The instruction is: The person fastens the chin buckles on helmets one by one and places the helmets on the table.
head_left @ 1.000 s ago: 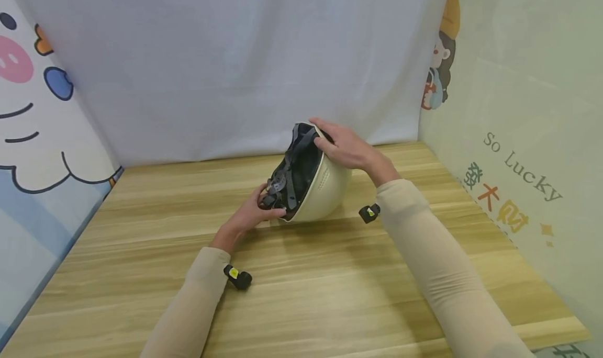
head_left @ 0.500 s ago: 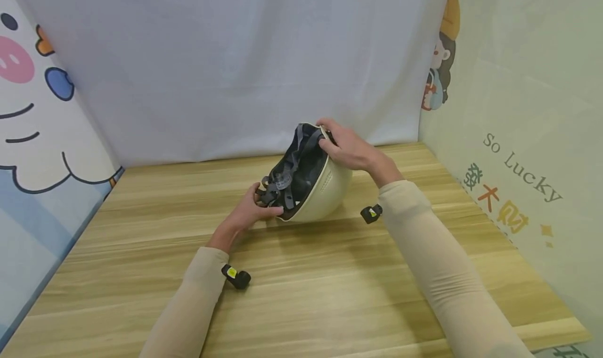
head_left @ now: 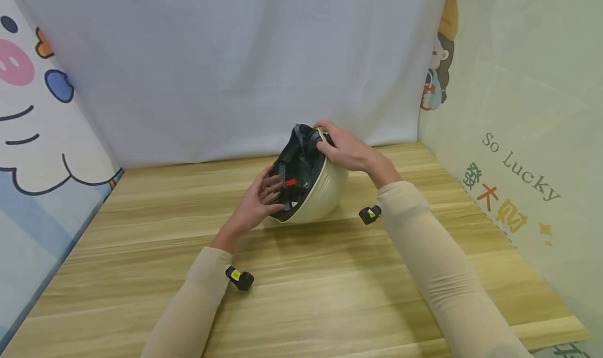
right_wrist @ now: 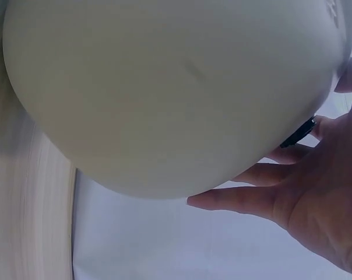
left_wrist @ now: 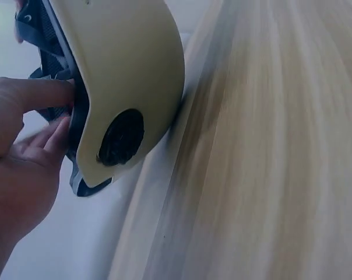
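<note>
A cream-coloured hard-shell helmet lies tilted on the table, its opening facing left and toward the head camera. Dark padding and grey straps line the inside, where a small red piece shows. My right hand grips the upper rim, thumb at the edge and fingers over the outer shell. At the lower left of the opening is my left hand, fingers spread and reaching just inside. In the left wrist view, a round black part sits on the shell near the left hand's thumb and fingers.
The wooden table extends around the helmet to a white curtain behind. Printed panels stand on the left and right. Each wrist carries a small black camera.
My left fingers have opened from the straps and moved into the helmet's opening. The strap bundle at the lower left no longer sticks out, and a red piece now shows. The right hand barely moves.
</note>
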Available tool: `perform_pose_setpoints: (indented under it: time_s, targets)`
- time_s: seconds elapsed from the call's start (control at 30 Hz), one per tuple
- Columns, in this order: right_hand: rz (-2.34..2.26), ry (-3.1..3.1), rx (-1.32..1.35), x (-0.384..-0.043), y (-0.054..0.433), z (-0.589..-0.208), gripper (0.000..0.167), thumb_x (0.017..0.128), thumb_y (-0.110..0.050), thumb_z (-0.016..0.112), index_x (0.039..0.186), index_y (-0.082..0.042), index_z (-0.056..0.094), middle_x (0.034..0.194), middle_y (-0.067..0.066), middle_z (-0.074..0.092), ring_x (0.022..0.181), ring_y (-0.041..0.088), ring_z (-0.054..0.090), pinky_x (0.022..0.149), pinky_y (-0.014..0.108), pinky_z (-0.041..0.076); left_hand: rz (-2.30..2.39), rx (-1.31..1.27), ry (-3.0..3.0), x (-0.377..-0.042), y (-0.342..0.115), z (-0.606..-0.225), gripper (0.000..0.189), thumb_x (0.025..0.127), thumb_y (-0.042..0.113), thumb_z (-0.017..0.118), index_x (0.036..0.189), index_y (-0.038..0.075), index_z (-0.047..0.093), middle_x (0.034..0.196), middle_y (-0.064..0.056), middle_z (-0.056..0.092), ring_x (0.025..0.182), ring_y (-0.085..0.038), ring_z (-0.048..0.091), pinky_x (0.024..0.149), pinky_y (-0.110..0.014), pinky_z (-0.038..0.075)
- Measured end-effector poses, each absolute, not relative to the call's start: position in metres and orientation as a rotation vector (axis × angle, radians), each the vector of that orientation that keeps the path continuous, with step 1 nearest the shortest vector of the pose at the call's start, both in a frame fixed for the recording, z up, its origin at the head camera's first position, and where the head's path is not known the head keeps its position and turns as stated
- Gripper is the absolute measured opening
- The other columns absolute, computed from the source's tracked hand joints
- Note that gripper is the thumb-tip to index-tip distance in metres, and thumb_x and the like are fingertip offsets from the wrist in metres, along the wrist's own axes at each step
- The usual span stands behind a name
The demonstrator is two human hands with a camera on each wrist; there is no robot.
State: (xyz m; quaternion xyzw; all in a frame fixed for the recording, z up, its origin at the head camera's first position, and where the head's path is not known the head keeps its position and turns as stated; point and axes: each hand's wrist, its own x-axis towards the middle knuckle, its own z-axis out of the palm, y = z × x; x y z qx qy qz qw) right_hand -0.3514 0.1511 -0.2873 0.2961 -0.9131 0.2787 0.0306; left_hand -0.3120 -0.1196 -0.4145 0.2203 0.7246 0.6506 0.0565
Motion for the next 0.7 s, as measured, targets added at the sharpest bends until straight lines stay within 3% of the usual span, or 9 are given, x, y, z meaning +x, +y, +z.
perform_pose_setpoints:
  time_s: [0.13, 0.27, 0.43, 0.53, 0.7]
  targets:
    - [0.875, -2.819, 0.905, -0.351, 0.151, -0.288, 0.054, 0.100, -0.034, 0.039, 0.150, -0.014, 0.031, 0.151, 0.019, 0.041, 0.139, 0.036, 0.039, 0.112, 0.049, 0.032, 1.899, 0.781, 2.323, -0.312, -0.117, -0.415, 0.090, 0.084, -0.015, 0.065, 0.157, 0.010, 0.019, 0.153, -0.019, 0.039, 0.140, -0.033, 0.040, 0.108, -0.050, 0.039]
    - [0.919, -2.836, 0.890, -0.350, 0.153, -0.289, 0.054, 0.101, -0.033, 0.037, 0.151, -0.015, 0.028, 0.154, 0.020, 0.035, 0.142, 0.037, 0.035, 0.114, 0.050, 0.030, 1.777, 0.635, 2.593, -0.313, -0.120, -0.418, 0.088, 0.082, 0.003, 0.078, 0.154, 0.011, 0.029, 0.149, -0.018, 0.043, 0.138, -0.035, 0.039, 0.110, -0.056, 0.034]
    - [0.958, -2.837, 0.883, -0.351, 0.155, -0.292, 0.052, 0.101, -0.032, 0.036, 0.150, -0.015, 0.028, 0.155, 0.021, 0.034, 0.141, 0.037, 0.036, 0.113, 0.051, 0.031, 1.710, 0.419, 2.527, -0.314, -0.127, -0.423, 0.099, 0.082, 0.024, 0.080, 0.157, 0.016, 0.017, 0.162, -0.015, 0.019, 0.146, -0.038, 0.026, 0.112, -0.055, 0.033]
    - [0.988, -2.829, 0.885, -0.351, 0.156, -0.292, 0.051, 0.101, -0.031, 0.036, 0.148, -0.012, 0.029, 0.153, 0.022, 0.035, 0.139, 0.038, 0.038, 0.111, 0.051, 0.032, 1.754, 0.396, 2.402, -0.316, -0.129, -0.426, 0.101, 0.085, 0.026, 0.078, 0.158, 0.018, 0.009, 0.165, -0.013, 0.007, 0.147, -0.036, 0.026, 0.110, -0.052, 0.036]
    - [1.027, -2.838, 0.858, -0.350, 0.159, -0.293, 0.051, 0.100, -0.030, 0.034, 0.147, -0.011, 0.029, 0.152, 0.024, 0.034, 0.137, 0.039, 0.039, 0.111, 0.051, 0.033, 1.868, 0.397, 2.305, -0.317, -0.133, -0.428, 0.097, 0.087, 0.024, 0.076, 0.158, 0.019, 0.010, 0.165, -0.009, 0.003, 0.143, -0.038, 0.034, 0.105, -0.048, 0.042]
